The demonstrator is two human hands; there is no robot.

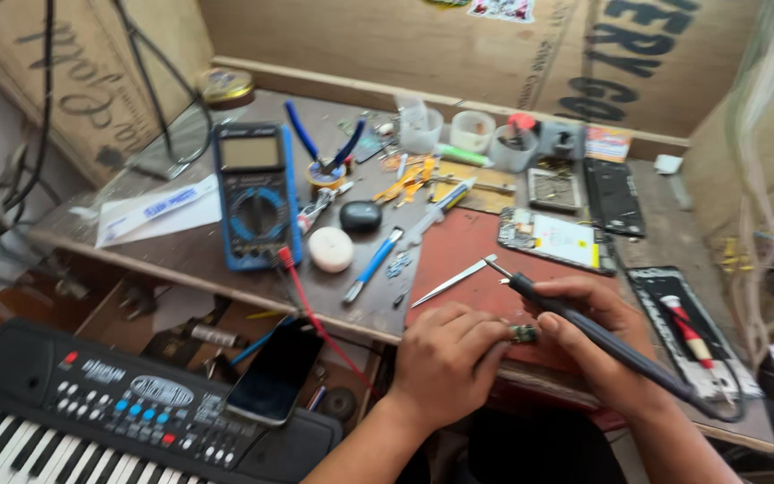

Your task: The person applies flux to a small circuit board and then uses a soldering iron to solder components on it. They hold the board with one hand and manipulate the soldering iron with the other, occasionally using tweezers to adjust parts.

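My left hand (445,358) pinches a small green circuit part (523,333) at the near edge of the red work mat (468,246). My right hand (597,345) also touches that part with its fingertips and holds a black soldering iron (575,324) like a pen. The iron's tip (493,265) points up and to the left, away from the part. Metal tweezers (451,281) lie on the mat just beyond my left hand. An opened phone (555,240) with its board exposed rests at the far side of the mat.
A blue multimeter (255,193) with a red probe lead (315,314) lies on the left of the bench (181,255). Cups, pliers and small tools crowd the back. A black phone frame (614,195) is at the right. A keyboard (91,412) and a phone (275,372) sit below left.
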